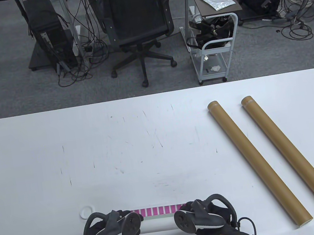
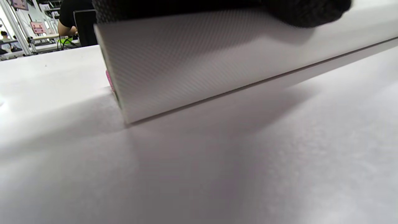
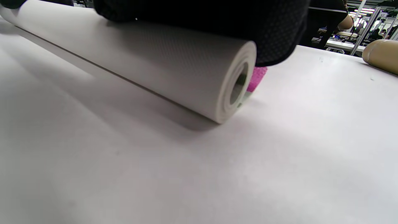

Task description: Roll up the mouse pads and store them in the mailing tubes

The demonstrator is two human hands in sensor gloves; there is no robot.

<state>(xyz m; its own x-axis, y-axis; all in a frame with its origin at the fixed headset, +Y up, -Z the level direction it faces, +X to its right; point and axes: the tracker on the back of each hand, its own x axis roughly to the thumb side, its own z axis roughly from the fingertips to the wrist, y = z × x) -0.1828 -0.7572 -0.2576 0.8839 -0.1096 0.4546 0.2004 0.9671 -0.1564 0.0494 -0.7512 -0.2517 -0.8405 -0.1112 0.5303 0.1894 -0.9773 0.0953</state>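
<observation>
**Roll near done, ready to spring open**

Mat (image 1: 157, 220) lies almost fully wound between the two hands at the near edge of the table (image 1: 120, 146), with only a narrow pink-striped strip of it showing just beyond the fingers. The left hand (image 1: 114, 228) and the right hand (image 1: 201, 215) each lie over one end of the roll, gloved fingers draped across its top; whether they curl round it or only press down I cannot tell.

Risks, as I judge them:
- Lifting either hand lets the springy layers unwind.
- Uneven pressure could cone the roll, one end pushing out past the other.
- A loose, fat roll may jam at a tube mouth.

Both cardboard tubes (image 1: 258, 161) lie well off to the right of the right hand, so reaching one leaves a single hand holding the roll.
</observation>
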